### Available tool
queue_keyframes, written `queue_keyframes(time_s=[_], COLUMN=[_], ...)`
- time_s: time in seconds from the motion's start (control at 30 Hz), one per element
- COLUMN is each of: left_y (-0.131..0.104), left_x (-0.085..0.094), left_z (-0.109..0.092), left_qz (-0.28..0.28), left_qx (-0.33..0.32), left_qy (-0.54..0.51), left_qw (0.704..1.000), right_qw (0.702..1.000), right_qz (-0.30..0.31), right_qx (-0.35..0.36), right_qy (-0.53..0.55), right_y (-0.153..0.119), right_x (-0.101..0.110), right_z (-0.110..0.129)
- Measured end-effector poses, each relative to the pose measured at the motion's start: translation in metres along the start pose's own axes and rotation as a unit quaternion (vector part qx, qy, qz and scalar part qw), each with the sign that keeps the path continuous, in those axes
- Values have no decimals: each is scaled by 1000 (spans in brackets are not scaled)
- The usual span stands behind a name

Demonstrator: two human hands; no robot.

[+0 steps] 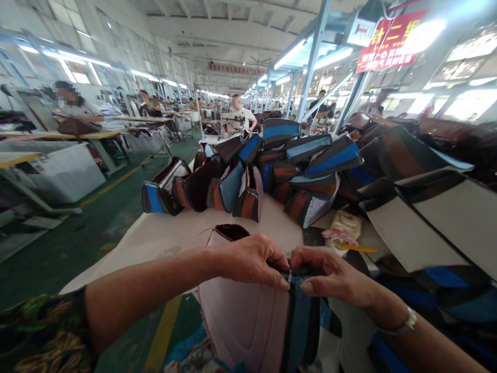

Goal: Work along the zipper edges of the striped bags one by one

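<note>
A pale table (pixel 163 235) carries a heap of blue-and-brown bags (pixel 272 171). At its near edge stands a bag (pixel 248 316), pale lining outward. The left hand (pixel 252 259) and right hand (pixel 330 274) pinch its top edge, fingers clenched on it.

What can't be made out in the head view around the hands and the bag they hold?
- Zipper or edge between left hand and right hand: fingertips cover it.
- Bag bottom: cut off by the lower frame edge.
- Small pale items on the table: too blurred to identify.
- Red sign: text washed out by glare.
- Pile of bags: lower pieces hidden by upper ones.
</note>
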State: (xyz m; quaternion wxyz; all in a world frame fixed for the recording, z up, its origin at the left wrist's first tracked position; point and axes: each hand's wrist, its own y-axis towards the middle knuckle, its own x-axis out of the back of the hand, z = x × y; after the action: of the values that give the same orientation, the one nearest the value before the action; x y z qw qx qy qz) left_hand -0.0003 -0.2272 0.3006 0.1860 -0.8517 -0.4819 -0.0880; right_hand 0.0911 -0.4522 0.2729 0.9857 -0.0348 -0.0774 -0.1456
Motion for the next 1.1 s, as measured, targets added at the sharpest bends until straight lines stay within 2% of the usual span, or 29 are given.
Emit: queue_keyframes(time_s=[0.23, 0.4, 0.57, 0.73, 0.83, 0.9, 0.97, 1.03, 1.1], left_y=[0, 0, 1, 2, 2, 1, 0, -1, -2], left_x=[-2, -6, -12, -17, -19, -19, -18, -17, -16], left_z=[1, 0, -2, -1, 1, 1, 1, 0, 0], left_qz=[-7, -18, -73, -83, -101, -108, -98, -77, -58], left_qx=[-19, -16, -5, -5, -20, -33, -21, 0, 7], left_qy=[49, 52, 85, 108, 134, 138, 109, 50, -18], left_qw=[999, 998, 994, 991, 986, 984, 989, 996, 998], right_qw=[996, 998, 996, 990, 986, 983, 974, 944, 893], right_qz=[-48, -51, -91, -138, -162, -176, -182, -167, -144], right_qx=[6, 6, 20, 11, 27, 44, 94, 179, 256], right_qy=[-78, -32, 5, 40, 35, -3, -94, -219, -340], right_y=[3, 2, 3, 3, 1, -1, -3, -7, -11], right_x=[-8, -12, -19, -28, -33, -36, -36, -34, -30], right_z=[1, -4, -10, -18, -23, -24, -23, -22, -22])
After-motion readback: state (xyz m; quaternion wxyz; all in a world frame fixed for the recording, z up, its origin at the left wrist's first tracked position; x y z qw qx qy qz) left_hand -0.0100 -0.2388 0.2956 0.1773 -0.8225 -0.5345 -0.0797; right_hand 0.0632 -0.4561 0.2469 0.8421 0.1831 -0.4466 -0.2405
